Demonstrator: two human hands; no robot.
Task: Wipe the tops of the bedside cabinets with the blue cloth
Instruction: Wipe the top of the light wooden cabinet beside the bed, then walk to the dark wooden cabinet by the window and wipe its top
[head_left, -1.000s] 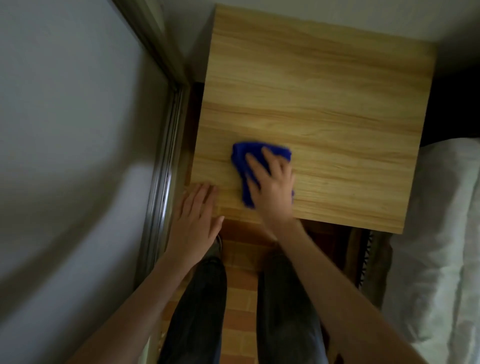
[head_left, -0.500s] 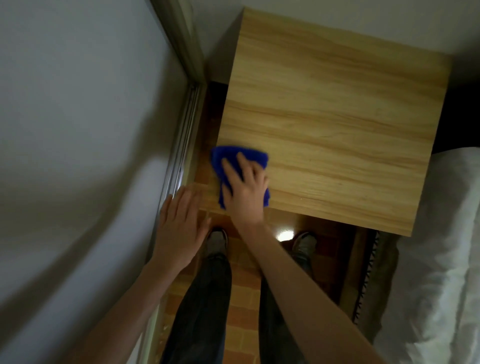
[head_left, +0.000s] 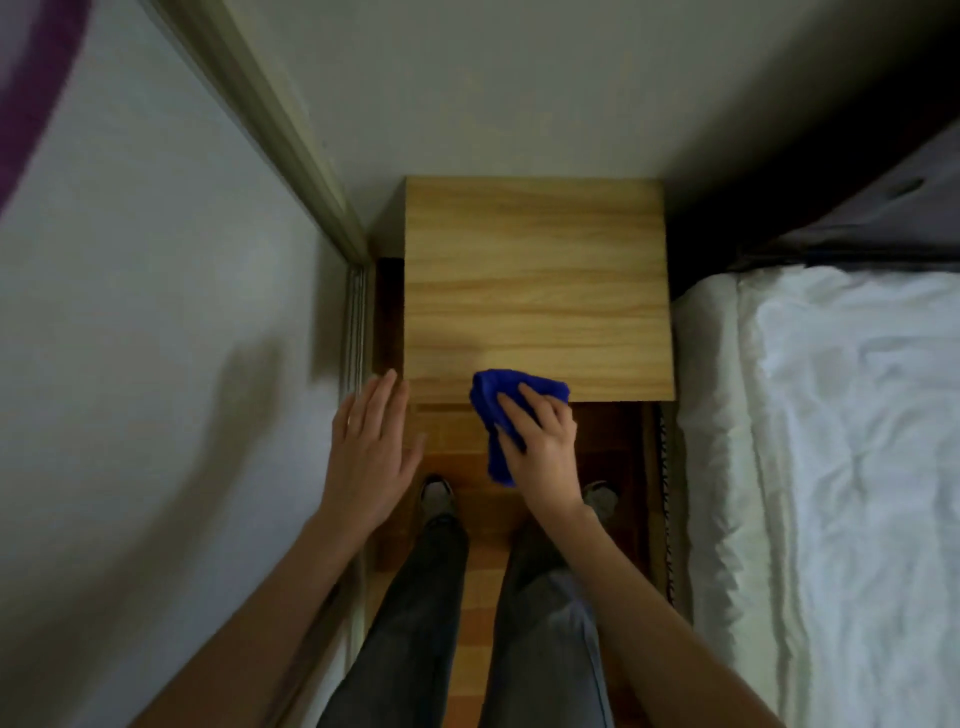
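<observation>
The light wooden bedside cabinet (head_left: 535, 280) stands against the far wall, its top bare. My right hand (head_left: 543, 447) grips the bunched blue cloth (head_left: 501, 410) at the cabinet's front edge; part of the cloth hangs down below the edge, in front of the cabinet. My left hand (head_left: 371, 457) is held flat with fingers spread, just off the cabinet's front left corner, holding nothing.
A grey sliding door with a metal track (head_left: 353, 322) runs along the left. A bed with white bedding (head_left: 831, 467) lies close on the right. My legs and shoes (head_left: 439, 496) stand on the narrow strip of wooden floor between them.
The camera has pulled back and up. My right hand has drawn the cloth off the top to the front edge, and my left hand has left the cabinet's corner.
</observation>
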